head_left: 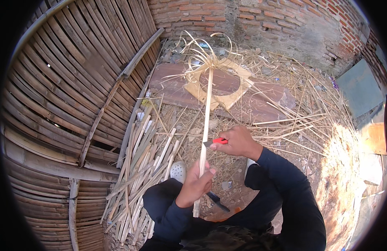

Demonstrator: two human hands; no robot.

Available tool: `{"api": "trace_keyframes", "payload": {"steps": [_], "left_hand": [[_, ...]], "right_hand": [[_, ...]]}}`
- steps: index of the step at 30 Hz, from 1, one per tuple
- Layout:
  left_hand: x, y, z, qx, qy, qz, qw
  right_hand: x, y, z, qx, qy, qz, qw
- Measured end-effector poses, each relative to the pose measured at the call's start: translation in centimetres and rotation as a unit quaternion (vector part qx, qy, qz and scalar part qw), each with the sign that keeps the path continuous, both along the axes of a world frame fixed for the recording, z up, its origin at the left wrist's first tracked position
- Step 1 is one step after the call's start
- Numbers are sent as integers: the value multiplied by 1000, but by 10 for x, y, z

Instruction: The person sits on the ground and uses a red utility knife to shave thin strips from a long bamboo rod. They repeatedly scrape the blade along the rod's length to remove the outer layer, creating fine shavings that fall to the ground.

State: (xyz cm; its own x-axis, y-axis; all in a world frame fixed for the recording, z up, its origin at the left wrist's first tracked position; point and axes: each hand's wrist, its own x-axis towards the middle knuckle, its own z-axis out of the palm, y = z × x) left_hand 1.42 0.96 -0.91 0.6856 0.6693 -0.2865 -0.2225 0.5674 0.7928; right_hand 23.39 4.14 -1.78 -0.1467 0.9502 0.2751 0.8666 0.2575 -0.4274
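Note:
My left hand is closed round the lower part of a long pale bamboo strip. The strip runs away from me, its far end among thin curled shavings. In my right hand is a red-handled utility knife, its dark blade against the strip just beyond my left hand. Under the strip's far part lies a flat wooden board with a large round hole. A larger dark-handled knife rests on the ground between my legs.
A heap of split bamboo strips lies to my left, beside a slatted bamboo wall. A brown panel lies under the holed board. Loose strips and shavings cover the ground at right. A brick wall stands at the back.

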Motion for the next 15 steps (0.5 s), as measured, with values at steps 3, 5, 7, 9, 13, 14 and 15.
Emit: {"api": "trace_keyframes", "payload": {"steps": [3,5,7,9,13,14,15], "left_hand": [[1,-2,1,10,5,-4,1000],[1,-4,1,33,11,-12,999],[-1,-2,5,54,12,-24,998],[-2,-3,8,39,-11,-25,999],[-1,-3,8,17,-49,-21,998],[-1,-4,8,16,-45,-20,999],[-2,-4,10,19,-38,-20,999]], "right_hand": [[-4,-5,0,43,-7,29,999],[1,0,-5,74,-19,30,997],[11,11,-11,110,-35,33,993],[13,14,-11,124,-51,30,991],[14,22,-13,162,-63,16,985],[15,22,-12,162,-62,19,985],[14,22,-10,165,-60,22,984]]}}
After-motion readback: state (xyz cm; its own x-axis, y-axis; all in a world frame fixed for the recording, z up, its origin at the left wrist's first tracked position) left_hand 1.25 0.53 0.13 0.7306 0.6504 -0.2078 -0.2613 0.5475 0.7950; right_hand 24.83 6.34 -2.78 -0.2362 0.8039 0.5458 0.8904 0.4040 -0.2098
